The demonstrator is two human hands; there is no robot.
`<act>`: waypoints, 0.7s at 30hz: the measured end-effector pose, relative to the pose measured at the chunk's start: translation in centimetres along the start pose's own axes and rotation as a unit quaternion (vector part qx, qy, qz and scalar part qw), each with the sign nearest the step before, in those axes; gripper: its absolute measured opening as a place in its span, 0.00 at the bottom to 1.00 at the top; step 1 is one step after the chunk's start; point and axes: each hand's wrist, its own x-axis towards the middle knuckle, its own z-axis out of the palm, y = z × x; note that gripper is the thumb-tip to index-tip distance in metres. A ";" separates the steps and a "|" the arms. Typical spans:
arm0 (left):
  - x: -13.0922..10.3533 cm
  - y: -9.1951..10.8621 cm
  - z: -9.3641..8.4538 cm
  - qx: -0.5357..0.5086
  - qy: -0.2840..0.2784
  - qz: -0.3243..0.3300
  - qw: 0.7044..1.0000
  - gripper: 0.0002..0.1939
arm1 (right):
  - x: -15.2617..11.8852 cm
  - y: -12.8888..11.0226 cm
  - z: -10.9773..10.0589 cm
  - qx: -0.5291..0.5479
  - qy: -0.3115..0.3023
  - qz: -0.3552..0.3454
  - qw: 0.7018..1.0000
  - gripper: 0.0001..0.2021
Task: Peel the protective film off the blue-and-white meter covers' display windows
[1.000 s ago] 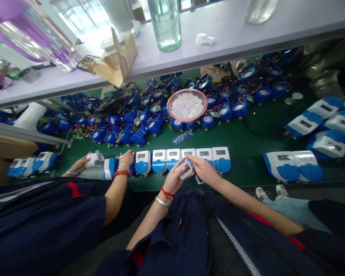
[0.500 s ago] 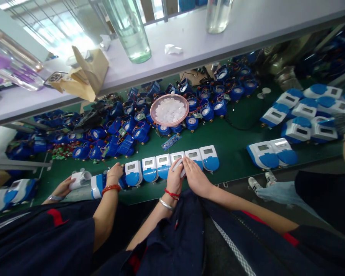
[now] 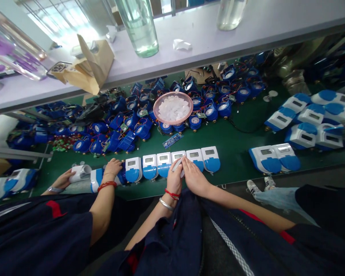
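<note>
My left hand is closed around a small white plastic piece, whose exact kind I cannot make out. Against it from the right presses my right hand, fingers together, fingertips meeting the left hand's; they partly cover the piece. Both hands are at the near side of a row of blue-and-white meters with small displays. Right behind them stands one meter, its lower part hidden by my hands. Beside it are another meter and the row's right-end meter.
A pink bowl of translucent white caps sits among blue meter bodies with wires. A circuit board lies before it. At left, a co-worker's hands handle a white roll and a meter. More meters are piled right. A shelf overhangs.
The view has shifted slightly, moving the shelf and bowl a little to the right. My hands keep nearly the same pose around the white piece. The co-worker's hand has shifted slightly at its meter.
</note>
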 end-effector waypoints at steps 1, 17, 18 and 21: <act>-0.3 0.6 0.0 -0.095 0.028 -0.002 0.995 0.16 | 0.0 0.1 0.1 -0.001 0.000 0.002 1.000 0.29; -1.1 31.2 4.7 -0.731 0.159 0.015 0.663 0.20 | 0.4 1.2 0.0 0.023 0.001 -0.010 1.000 0.27; -1.0 31.5 4.8 -0.774 0.154 0.002 0.614 0.22 | 0.4 1.3 -0.1 0.030 0.004 -0.015 0.999 0.27; -0.8 32.1 5.1 -0.859 0.132 -0.033 0.494 0.25 | 0.6 1.8 -0.5 0.058 0.021 -0.018 0.998 0.25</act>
